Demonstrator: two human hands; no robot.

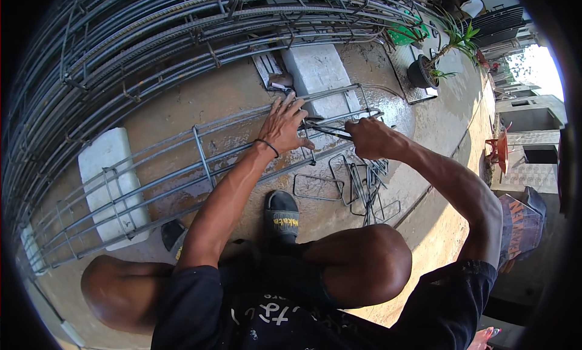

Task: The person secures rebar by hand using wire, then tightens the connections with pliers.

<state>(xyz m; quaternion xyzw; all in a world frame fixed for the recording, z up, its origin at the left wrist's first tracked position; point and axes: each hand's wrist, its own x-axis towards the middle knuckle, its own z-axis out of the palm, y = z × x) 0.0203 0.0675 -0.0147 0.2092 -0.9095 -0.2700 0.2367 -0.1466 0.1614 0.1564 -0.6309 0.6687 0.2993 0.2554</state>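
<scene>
A long steel rebar cage [200, 153] lies across white blocks [112, 186], one at the left and another block [312, 68] at the top middle. My left hand [282, 125] rests on the cage with its fingers spread over the bars and thumb apart. My right hand [367, 134] is closed on the handles of a long dark tool [335, 131], whose jaws are at a crossing of the cage bars beside my left hand. Several loose bent wire rectangles [318, 186] lie on the wet concrete below the cage.
Stacked rebar cages [182, 31] fill the upper left. A potted plant [424, 71] stands upper right. A red wheelbarrow [497, 150] is farther right, near grey walls. A printed sack [515, 228] is at the right. My sandalled foot [282, 207] is below the cage.
</scene>
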